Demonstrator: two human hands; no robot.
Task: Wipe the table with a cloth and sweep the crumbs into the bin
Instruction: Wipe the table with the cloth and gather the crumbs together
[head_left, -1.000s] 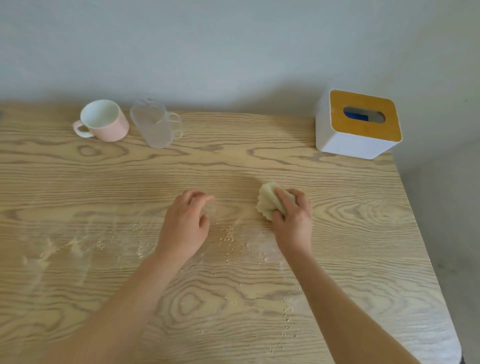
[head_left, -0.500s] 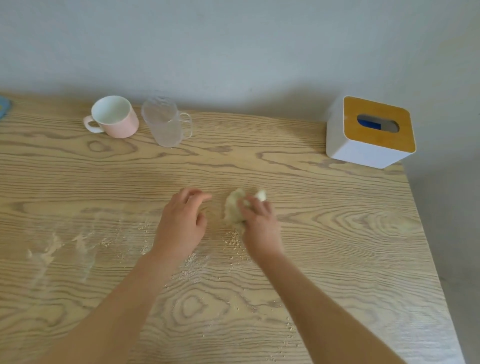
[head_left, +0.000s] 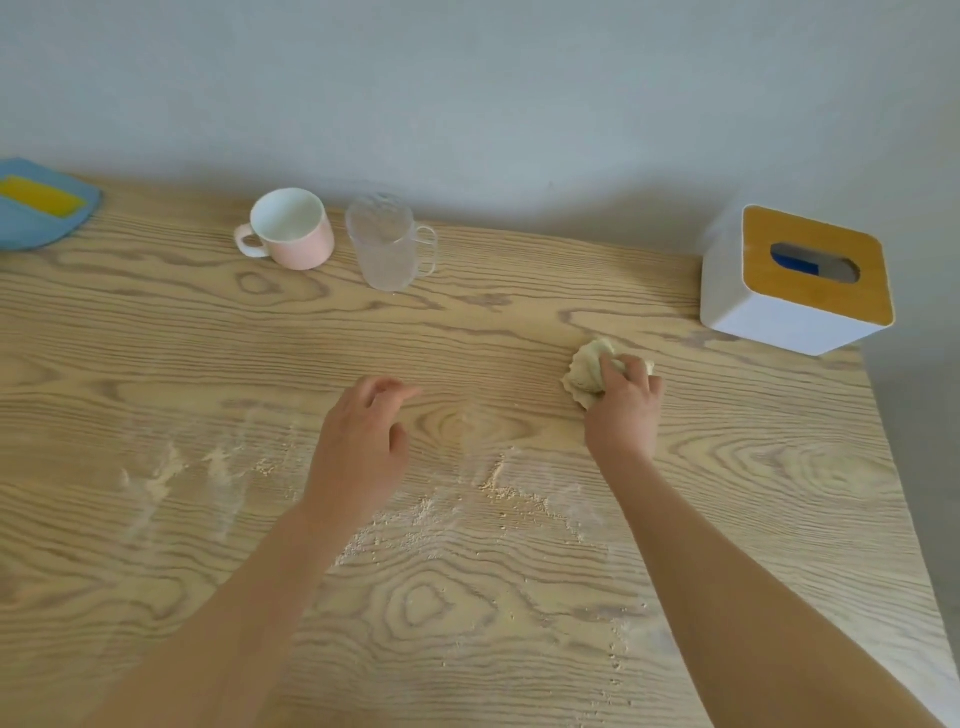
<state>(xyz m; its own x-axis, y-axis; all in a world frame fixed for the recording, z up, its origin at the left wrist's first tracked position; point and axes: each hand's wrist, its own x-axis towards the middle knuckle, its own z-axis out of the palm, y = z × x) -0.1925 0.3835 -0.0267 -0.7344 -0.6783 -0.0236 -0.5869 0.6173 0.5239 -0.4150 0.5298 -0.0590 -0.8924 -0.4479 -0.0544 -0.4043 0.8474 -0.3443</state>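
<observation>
Okay, right hand (head_left: 623, 410) clenches cloth (head_left: 587, 371); crumbs (head_left: 498, 491) sit 7 o'clock of it, nearer my slack, empty left hand (head_left: 358, 447).

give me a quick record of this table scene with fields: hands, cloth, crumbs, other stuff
surface: wooden table
right hand: grips a bunched cloth against the table
left hand: loosely curled, holds nothing
crumbs: scattered with powdery streaks, nearer the person than the cloth
back edge: pink mug, glass cup to its right
far right: tissue box
far left: blue item, partly out of frame
bin: not in view
</observation>
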